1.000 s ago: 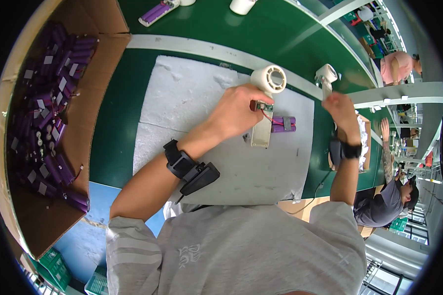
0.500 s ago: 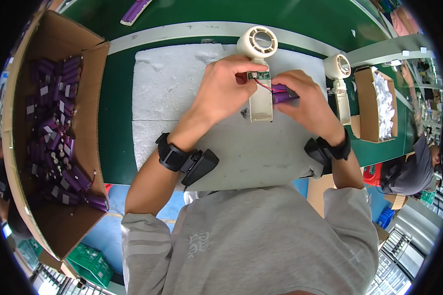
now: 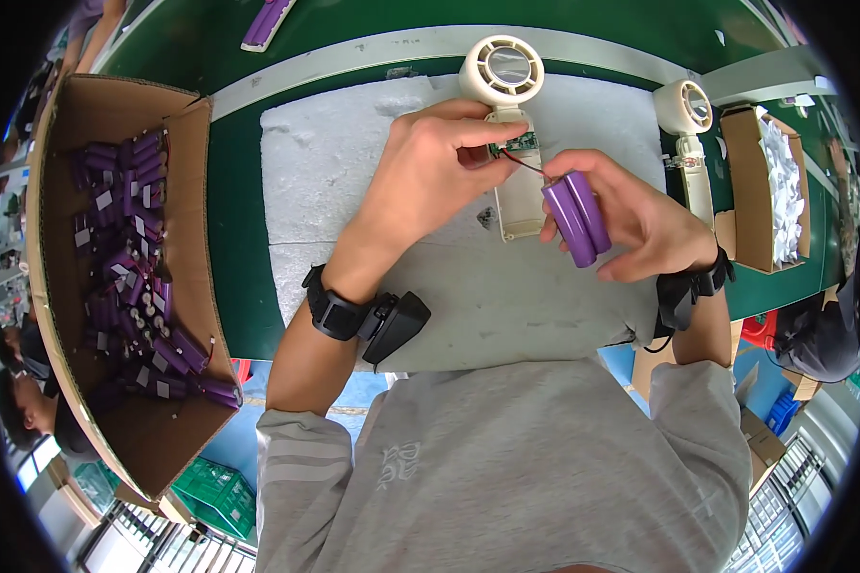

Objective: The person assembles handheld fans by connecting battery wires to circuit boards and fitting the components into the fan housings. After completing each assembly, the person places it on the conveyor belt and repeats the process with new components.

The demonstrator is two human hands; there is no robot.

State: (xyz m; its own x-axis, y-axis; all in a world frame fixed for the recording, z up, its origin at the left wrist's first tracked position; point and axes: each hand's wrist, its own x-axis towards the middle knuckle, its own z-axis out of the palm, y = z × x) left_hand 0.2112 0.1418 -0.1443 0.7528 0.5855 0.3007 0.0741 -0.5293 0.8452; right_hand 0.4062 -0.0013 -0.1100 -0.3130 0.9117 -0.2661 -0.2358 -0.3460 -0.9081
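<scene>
An off-white handheld fan (image 3: 519, 212) lies with its handle shell uncovered on a white foam sheet (image 3: 325, 172), round head toward the far side. Fingers and thumb of my left hand (image 3: 425, 167) close around the handle's top, beside a small green circuit board (image 3: 522, 142). Dark and red wires run from the board toward a purple two-cell battery pack (image 3: 576, 220). My right hand (image 3: 655, 224) grips this pack just right of the handle, tilted and outside the shell. The left fingertips partly cover the board.
A big cardboard box (image 3: 177, 444) of purple battery packs stands at left. To the right are a second fan (image 3: 686, 107) and a small box (image 3: 750, 215) of white pieces. Another battery pack (image 3: 268, 24) lies at the far edge. People sit at both sides.
My right hand has drawn the battery pack away from the handle, rightward and nearer, and turned it so both cells show. My left hand stays at the handle's top.
</scene>
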